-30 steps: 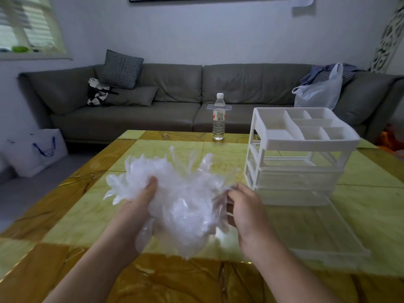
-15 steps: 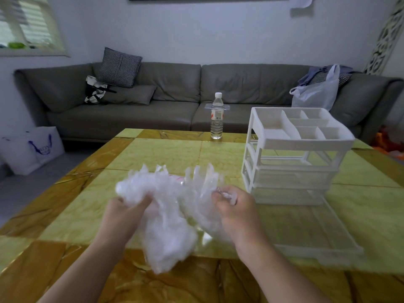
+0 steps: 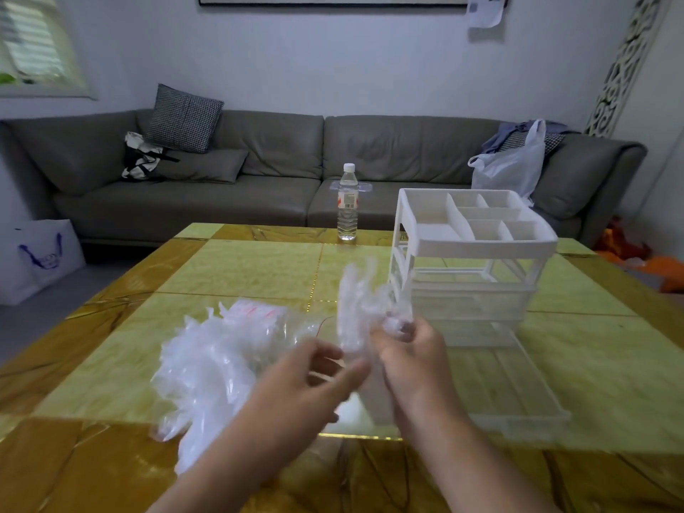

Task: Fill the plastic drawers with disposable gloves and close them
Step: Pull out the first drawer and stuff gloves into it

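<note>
Head view: right hand pinches a small bunch of gloves, thin clear crinkled plastic, fingers of the gloves sticking up, held above the surface just left of the drawer unit. Left hand is blurred, fingers spread and loose, holding nothing, just beside the held bunch. One larger pile of gloves lies on the surface at left, same translucent white film, a packet with red print at its far edge; glove count in either clump can't be told. Drawer unit is white plastic, one unit, upright, with a divided tray on top showing six compartments. Below it one clear drawer is pushed in; one bottom drawer is pulled far out toward the camera, resting on the surface, nothing visible in it. One water bottle stands at the far edge of the surface. One grey sofa behind, with one checked cushion and one white plastic bag.
</note>
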`<state>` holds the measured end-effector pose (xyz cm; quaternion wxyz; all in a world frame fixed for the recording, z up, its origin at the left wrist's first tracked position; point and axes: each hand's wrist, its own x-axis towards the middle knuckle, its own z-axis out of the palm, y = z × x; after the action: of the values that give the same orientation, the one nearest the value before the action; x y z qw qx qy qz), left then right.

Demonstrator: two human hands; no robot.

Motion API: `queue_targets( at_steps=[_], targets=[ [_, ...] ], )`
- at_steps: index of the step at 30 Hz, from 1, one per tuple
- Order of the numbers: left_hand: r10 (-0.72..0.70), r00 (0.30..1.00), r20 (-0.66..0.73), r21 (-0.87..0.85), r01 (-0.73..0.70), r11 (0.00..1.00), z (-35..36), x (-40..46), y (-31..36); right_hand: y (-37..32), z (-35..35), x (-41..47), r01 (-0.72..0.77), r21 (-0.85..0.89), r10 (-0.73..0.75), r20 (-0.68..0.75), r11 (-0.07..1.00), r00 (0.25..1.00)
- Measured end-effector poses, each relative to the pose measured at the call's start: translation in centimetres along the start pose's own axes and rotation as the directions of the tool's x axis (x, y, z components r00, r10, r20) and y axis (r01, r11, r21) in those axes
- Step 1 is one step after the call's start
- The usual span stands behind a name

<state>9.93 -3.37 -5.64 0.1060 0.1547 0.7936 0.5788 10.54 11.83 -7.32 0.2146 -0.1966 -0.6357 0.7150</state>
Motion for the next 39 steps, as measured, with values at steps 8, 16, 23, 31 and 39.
queue_targets(
  at_steps=[8, 16, 23, 31, 39],
  targets=[
    [-0.166, 0.986, -0.018, -0.375, 0.147, 0.915, 1.3, 0.3, 0.2, -0.6, -1.1, -0.7, -0.072, 0.05, 0.06, 0.22, 0.996, 0.974],
    [-0.273, 0.946, -0.176, -0.45, 0.17, 0.877, -0.8, 1.8, -0.3, -2.5, -4.0, 0.5, -0.134, 0.114, 0.132, 0.024, 0.985, 0.991],
    [-0.224, 0.966, -0.127, -0.495, 0.135, 0.859, -0.3, 1.6, 0.1, -2.6, -4.4, -0.1, 0.106, -0.104, -0.117, -0.109, 0.989, 0.987],
    [0.138, 0.952, 0.272, -0.397, -0.02, 0.918, 2.1, 0.1, 0.1, -1.8, -2.4, -1.9, 0.008, 0.077, -0.03, 0.292, 0.997, 0.956],
    [-0.092, 0.988, 0.125, -0.628, 0.151, 0.764, 1.6, 0.5, 0.0, -2.1, -2.3, -2.4, 0.212, -0.236, -0.084, 0.459, 0.948, 0.884]
  ],
)
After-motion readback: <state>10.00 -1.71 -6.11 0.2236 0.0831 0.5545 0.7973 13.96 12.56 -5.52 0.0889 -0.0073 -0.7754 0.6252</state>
